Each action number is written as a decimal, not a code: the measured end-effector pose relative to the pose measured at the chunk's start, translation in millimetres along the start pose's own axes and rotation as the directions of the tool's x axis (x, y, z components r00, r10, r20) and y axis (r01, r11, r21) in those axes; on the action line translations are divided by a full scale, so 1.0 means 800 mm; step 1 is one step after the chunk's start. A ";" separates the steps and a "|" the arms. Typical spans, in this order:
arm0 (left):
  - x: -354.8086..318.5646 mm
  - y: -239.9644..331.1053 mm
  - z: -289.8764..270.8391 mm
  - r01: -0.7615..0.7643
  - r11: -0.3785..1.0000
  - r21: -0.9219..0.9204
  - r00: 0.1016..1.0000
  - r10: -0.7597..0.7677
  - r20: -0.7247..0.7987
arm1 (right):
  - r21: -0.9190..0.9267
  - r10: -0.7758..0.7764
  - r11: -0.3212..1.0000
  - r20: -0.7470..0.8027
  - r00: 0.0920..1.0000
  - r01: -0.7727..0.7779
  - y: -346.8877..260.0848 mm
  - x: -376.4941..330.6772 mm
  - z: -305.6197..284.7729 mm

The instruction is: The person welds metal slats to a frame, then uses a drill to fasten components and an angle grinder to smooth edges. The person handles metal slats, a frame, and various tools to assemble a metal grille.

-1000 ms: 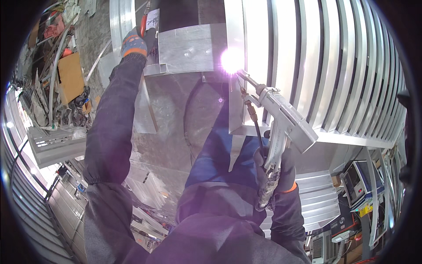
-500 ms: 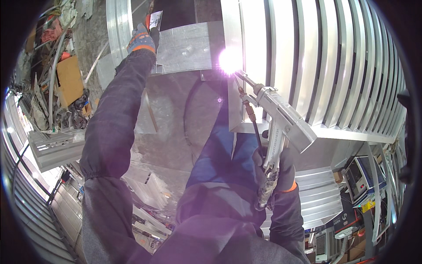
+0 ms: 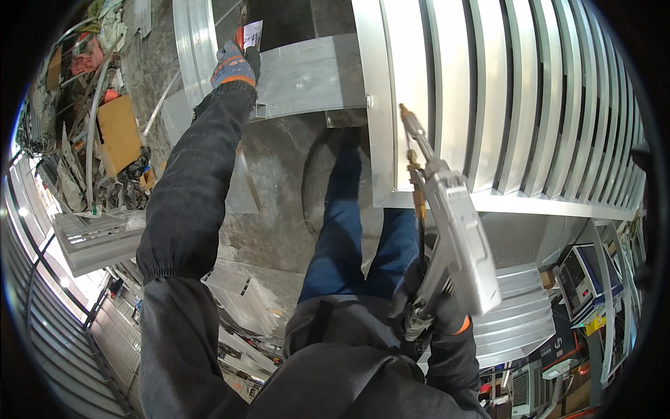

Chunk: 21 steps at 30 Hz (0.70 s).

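Observation:
In my right hand (image 3: 445, 311), gloved in black with an orange cuff, is a silver welding gun (image 3: 457, 234) with a copper-coloured nozzle and a thin wire feed tube beside it. Its tip lies over the near-left part of a white slatted metal frame (image 3: 380, 150), with no glare at it. My left hand (image 3: 236, 68), in a grey-and-orange glove, reaches far forward near the end of a flat metal panel (image 3: 307, 77). Its fingers are closed around something slim and partly red (image 3: 240, 36), mostly hidden by the glove. A small white card with dark marks (image 3: 252, 33) shows next to it.
A long ribbed metal profile (image 3: 197, 42) runs beside my left hand. Scrap and a brown board (image 3: 115, 136) are heaped at the left. Behind my right arm lie ribbed metal sheets (image 3: 513, 314) and a boxy machine with a screen (image 3: 578, 283).
The bright welding glare at the nozzle has gone out. The gun has drawn off the frame's left edge, its tip shifting to the right. My left hand keeps its hold.

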<state>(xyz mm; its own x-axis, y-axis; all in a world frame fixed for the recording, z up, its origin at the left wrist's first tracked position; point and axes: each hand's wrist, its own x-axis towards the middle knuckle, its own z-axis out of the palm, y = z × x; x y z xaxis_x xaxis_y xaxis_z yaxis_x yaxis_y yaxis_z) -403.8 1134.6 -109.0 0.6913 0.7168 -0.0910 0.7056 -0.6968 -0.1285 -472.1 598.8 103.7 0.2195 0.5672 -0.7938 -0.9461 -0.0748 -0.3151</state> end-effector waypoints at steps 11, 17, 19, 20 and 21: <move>-0.018 0.006 -0.010 -0.054 0.971 -0.234 0.995 0.033 -0.092 | -0.775 -0.607 0.511 -0.018 0.795 0.372 0.065 0.092 0.183; -0.021 -0.005 -0.008 -0.037 0.936 -0.350 0.999 0.040 0.002 | -0.786 -0.672 0.527 -0.154 0.724 0.322 0.096 0.148 0.230; -0.019 -0.007 -0.007 -0.051 0.931 -0.361 0.999 0.050 -0.012 | -0.807 -0.695 0.505 -0.170 0.698 0.306 0.102 0.156 0.238; -0.017 -0.007 -0.007 -0.058 0.929 -0.365 0.998 0.054 -0.023 | -0.813 -0.704 0.499 -0.180 0.687 0.299 0.104 0.160 0.241; -0.016 -0.007 -0.006 -0.065 0.927 -0.369 0.998 0.056 -0.033 | -0.818 -0.711 0.496 -0.190 0.677 0.291 0.106 0.163 0.245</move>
<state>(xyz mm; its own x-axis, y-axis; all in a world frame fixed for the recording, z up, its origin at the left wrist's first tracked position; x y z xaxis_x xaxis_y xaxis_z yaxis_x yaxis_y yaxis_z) -415.8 1129.6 -102.1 0.7348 0.6752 -0.0654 0.6669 -0.7015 0.2512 -570.6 826.8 75.3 0.8664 0.2810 -0.4127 -0.2110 -0.5432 -0.8127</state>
